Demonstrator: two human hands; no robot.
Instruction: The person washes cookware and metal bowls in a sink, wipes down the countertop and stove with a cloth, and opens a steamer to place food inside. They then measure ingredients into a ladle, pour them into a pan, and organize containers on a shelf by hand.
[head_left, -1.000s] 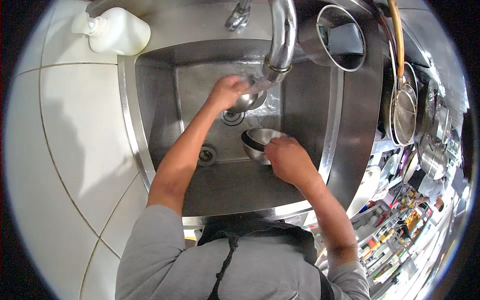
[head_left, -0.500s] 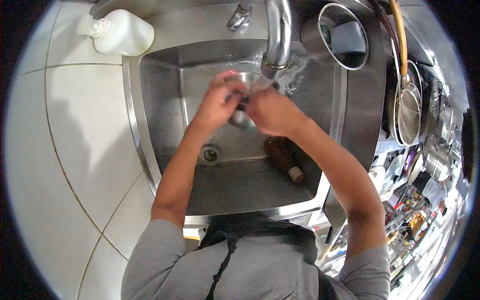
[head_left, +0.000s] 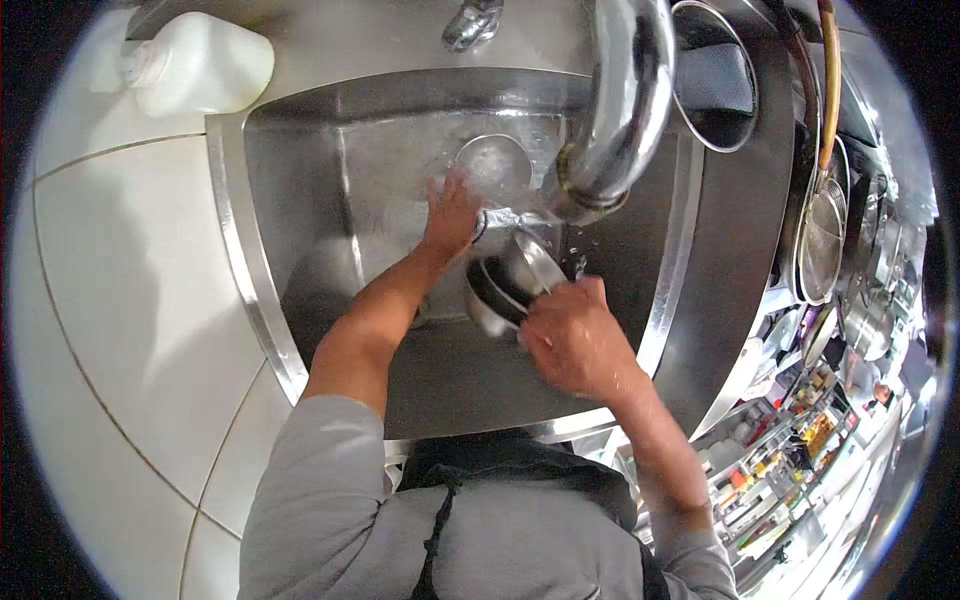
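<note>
Near the middle of the steel sink (head_left: 310,200), my left hand (head_left: 455,212) is open, its fingers blurred beside a round metal bowl (head_left: 497,165) on the sink floor. I cannot tell whether they touch it. My right hand (head_left: 582,338) is closed on the edge of a tilted metal bowl (head_left: 540,262) with a dark band around it. Whether this is one bowl or a nested stack is not clear. Water (head_left: 515,217) splashes between the two hands, under the faucet (head_left: 610,150).
A white pump bottle (head_left: 205,65) stands on the ledge at the back left, beside white tiles (head_left: 130,300). At the back right is a dark container with a metal rim (head_left: 718,80). Strainers (head_left: 824,235) hang on the right. A person (head_left: 865,380) is far off.
My hands have moved apart. The right one has come nearer to me with the tilted bowl, while a round bowl shows by my left hand. The brown brush is now hidden.
</note>
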